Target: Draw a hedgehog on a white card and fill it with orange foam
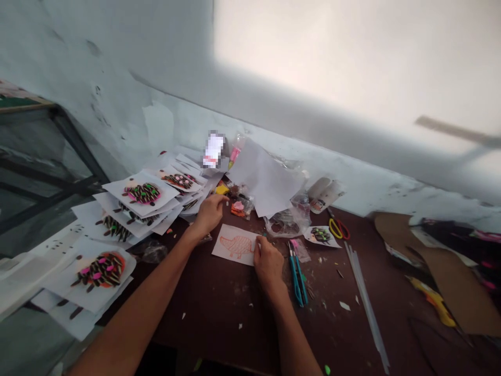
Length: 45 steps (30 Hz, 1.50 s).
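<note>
A small white paper (234, 245) with an orange animal drawing, like a hedgehog, lies flat on the dark table. My right hand (269, 261) is closed at its right edge, fingers pinching the paper there. Beyond the paper's upper left corner, my left hand (210, 213) hovers with its fingertips together; what they hold, if anything, is too small to name. Close to those fingertips are orange and pink soft lumps (238, 209) in clear plastic and a yellow piece (222, 188). Blue-handled pliers or cutters (298, 282) lie right of my right hand.
Stacked hedgehog pictures (143, 193) fill the left side. A phone (214, 149) leans at the wall beside a white sheet (266, 175). Rightward are yellow-and-red scissors (338, 228), a finished card (321, 236), clear glue sticks (366, 297), a yellow glue gun (432, 302) and cardboard (462, 292).
</note>
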Available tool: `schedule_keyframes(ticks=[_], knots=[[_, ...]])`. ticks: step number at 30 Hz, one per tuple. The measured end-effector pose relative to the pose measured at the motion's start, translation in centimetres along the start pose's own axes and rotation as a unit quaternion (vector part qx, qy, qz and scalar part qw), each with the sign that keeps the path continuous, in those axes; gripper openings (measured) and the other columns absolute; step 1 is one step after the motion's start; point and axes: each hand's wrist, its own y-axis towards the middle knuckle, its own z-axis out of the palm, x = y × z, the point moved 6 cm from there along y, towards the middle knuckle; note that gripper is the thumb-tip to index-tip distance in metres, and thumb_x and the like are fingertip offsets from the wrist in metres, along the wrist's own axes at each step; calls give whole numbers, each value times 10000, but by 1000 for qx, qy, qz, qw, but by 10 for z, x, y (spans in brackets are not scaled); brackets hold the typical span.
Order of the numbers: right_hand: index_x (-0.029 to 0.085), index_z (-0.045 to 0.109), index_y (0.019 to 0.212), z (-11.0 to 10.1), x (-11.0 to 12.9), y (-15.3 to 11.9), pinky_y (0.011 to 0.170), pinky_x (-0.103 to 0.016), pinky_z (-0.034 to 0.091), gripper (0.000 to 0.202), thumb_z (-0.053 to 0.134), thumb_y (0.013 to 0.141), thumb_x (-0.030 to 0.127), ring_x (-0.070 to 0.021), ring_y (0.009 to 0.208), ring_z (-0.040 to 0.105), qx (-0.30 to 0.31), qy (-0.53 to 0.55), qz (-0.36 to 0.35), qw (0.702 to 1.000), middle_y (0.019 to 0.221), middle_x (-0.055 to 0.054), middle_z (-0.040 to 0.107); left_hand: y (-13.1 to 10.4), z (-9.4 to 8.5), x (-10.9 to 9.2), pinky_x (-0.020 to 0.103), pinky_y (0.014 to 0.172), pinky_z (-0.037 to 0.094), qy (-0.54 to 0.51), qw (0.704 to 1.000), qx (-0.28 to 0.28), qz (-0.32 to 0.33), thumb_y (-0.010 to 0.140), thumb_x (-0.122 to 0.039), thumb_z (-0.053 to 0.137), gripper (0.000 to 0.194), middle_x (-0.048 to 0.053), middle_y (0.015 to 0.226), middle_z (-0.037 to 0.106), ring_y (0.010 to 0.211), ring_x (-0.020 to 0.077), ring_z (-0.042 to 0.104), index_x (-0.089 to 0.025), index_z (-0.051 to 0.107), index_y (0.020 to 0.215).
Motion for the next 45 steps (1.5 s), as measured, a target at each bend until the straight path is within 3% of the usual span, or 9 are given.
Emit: schedule_keyframes(ticks=[5, 8, 11, 14, 17, 29, 37, 41, 45], knots=[[186, 676, 1186, -2, 4, -1, 850, -280, 454, 273, 488, 989, 176, -230, 1061, 691, -31, 57, -50, 997, 1205, -106, 722, -19, -45, 13, 348, 869, 524, 68, 997, -25, -36, 874, -134, 445, 312, 87, 1007, 777, 942, 248, 703, -164, 742, 963], [199, 701, 1128, 0, 7, -2, 884, -299, 457, 254, 499, 976, 174, -226, 1015, 700, -35, 78, -75, 993, 1147, -94, 744, -37, -60, 17, 345, 826, 513, 154, 986, 13, -56, 879, -131, 444, 307, 92, 1027, 768, 938, 267, 700, -181, 735, 961], [225, 721, 1062, 2, 12, -4, 943, -325, 442, 233, 519, 960, 170, -216, 970, 714, -47, 105, -109, 987, 1069, -63, 771, -58, -57, 22, 364, 796, 510, 238, 962, 92, -93, 883, -160, 485, 259, 115, 982, 757, 911, 299, 697, -184, 736, 944], [227, 724, 1041, 4, 20, -9, 898, -294, 462, 216, 535, 950, 172, -204, 938, 724, -51, 137, -156, 977, 1039, -53, 780, -74, -45, 23, 383, 897, 498, 249, 956, 138, -75, 844, -104, 515, 380, 121, 1152, 719, 1031, 306, 671, -192, 701, 1163], [206, 721, 1038, 7, 28, -11, 803, -254, 480, 221, 527, 944, 154, -202, 922, 730, -37, 152, -191, 969, 1024, -65, 779, -81, -38, 23, 416, 970, 478, 247, 958, 128, -64, 856, -78, 501, 494, 149, 1180, 681, 1115, 322, 629, -179, 609, 1328], [204, 715, 1008, 20, 56, -28, 710, -228, 448, 181, 555, 935, 161, -175, 807, 735, 74, 141, -299, 941, 910, -45, 787, -95, -47, 26, 415, 968, 486, 199, 968, 96, -118, 854, -139, 510, 500, 142, 1182, 621, 1104, 300, 615, -167, 561, 1351], [221, 688, 1080, 17, 65, -33, 728, -232, 441, 214, 521, 955, 169, -178, 865, 725, 89, 118, -311, 939, 986, -55, 776, -67, -57, 5, 337, 811, 505, -114, 984, 78, -109, 794, -328, 591, 235, 37, 905, 694, 865, 224, 638, -174, 664, 955], [228, 706, 1057, 17, 62, -32, 752, -231, 461, 222, 518, 949, 183, -164, 848, 714, 83, 153, -298, 939, 981, -47, 773, -43, -26, -2, 307, 691, 527, -343, 919, 100, -168, 616, -389, 784, 500, -2, 806, 677, 742, 185, 644, -168, 619, 1033], [199, 727, 912, 8, 45, -18, 695, -234, 470, 221, 521, 951, 270, -152, 723, 673, 1, 291, -194, 937, 850, -49, 758, -31, 5, -7, 271, 593, 514, -422, 874, 144, -192, 618, -469, 813, 496, 26, 827, 685, 696, 166, 641, -145, 626, 945]])
